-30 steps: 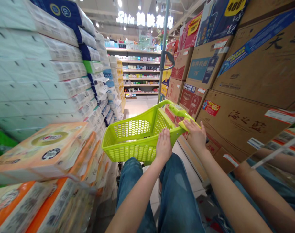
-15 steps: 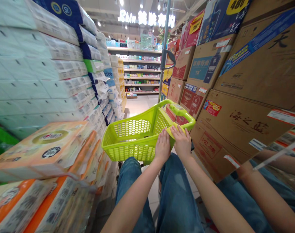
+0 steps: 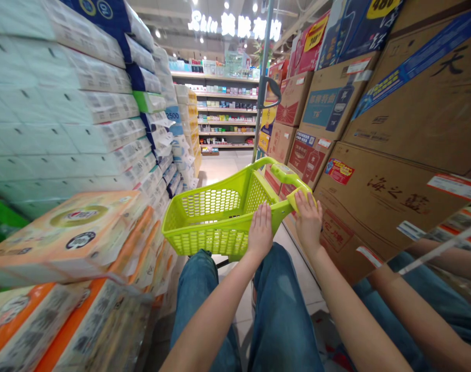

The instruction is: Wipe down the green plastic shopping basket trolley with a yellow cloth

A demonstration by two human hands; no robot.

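A lime-green shopping cart [image 3: 210, 240] with a perforated basket stands sideways in front of my knees. My left hand [image 3: 260, 232] lies on the basket's near side wall, fingers stretched and flat against the plastic. At the handle's near corner, my right hand [image 3: 309, 219] presses a yellow cloth [image 3: 294, 200] onto the green frame. Part of the cloth is hidden under the fingers, so I cannot make out its full shape. The cart's handle [image 3: 284, 173] runs away from my right hand toward the back.
Stacked tissue packs [image 3: 65, 119] rise on the left, with orange packs [image 3: 61, 227] lower and closer. Cardboard boxes [image 3: 394, 191] wall the right side. A grey pole [image 3: 263, 82] stands behind the cart; stocked shelves [image 3: 228, 111] are at the aisle's far end.
My right hand has slid right with the yellow cloth, out to the handle's near corner. My left hand stays at about the same spot on the basket wall.
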